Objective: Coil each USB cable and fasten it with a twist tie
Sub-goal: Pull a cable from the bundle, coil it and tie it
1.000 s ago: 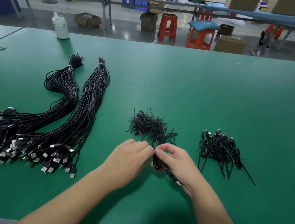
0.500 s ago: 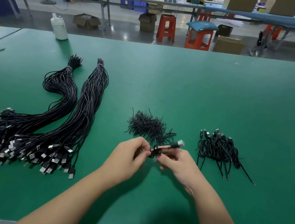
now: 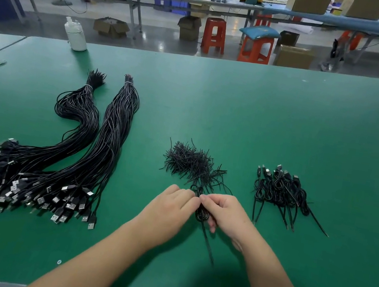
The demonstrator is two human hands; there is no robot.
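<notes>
A small coiled black USB cable (image 3: 201, 215) hangs between my hands just above the green table (image 3: 251, 118); its loose end trails toward me. My right hand (image 3: 226, 214) grips the coil with curled fingers. My left hand (image 3: 172, 203) pinches the coil's top, where a thin black twist tie seems to sit. A loose heap of black twist ties (image 3: 192, 164) lies just beyond my hands. Two long bundles of uncoiled cables (image 3: 59, 158) lie at the left, plugs toward me. A pile of coiled, tied cables (image 3: 279, 190) lies at the right.
A white bottle (image 3: 76, 34) stands near the table's far left edge. Beyond the table are orange stools (image 3: 214, 35), cardboard boxes and other workbenches. The table's near edge runs just below my forearms.
The coil has turned from lying sideways with its plug pointing right to hanging upright with its tail toward me. Both hands stay joined at the coil and have shifted slightly right.
</notes>
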